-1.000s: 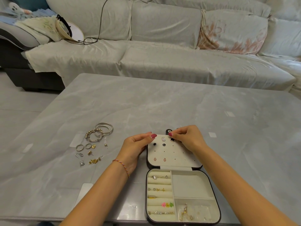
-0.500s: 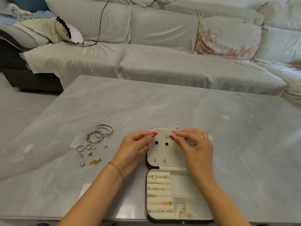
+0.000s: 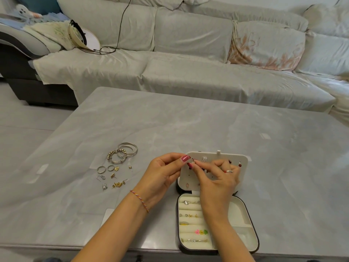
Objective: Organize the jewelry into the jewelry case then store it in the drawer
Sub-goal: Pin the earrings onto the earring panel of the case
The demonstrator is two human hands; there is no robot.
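Note:
An open white-lined jewelry case (image 3: pixel 252 224) lies near the table's front edge, rings in its rolls. Its raised earring panel (image 3: pixel 243 163) carries several studs. My left hand (image 3: pixel 162 174) curls at the panel's upper left corner, thumb and fingertips by a small stud earring (image 3: pixel 193 162). My right hand (image 3: pixel 217 178) reaches across the panel and pinches that earring. Loose jewelry lies to the left: silver bangles (image 3: pixel 124 153), rings (image 3: pixel 105 169), small gold earrings (image 3: pixel 118 183).
The grey marble table (image 3: pixel 188 125) stretches away to a grey sofa (image 3: pixel 188 72) with a floral cushion (image 3: pixel 264 50). A hoop and a black cable lie on the sofa's left. Floor shows left of the table.
My right hand has come across the earring panel from its right side to its upper left corner and meets my left fingertips around a small earring. The view tilted slightly.

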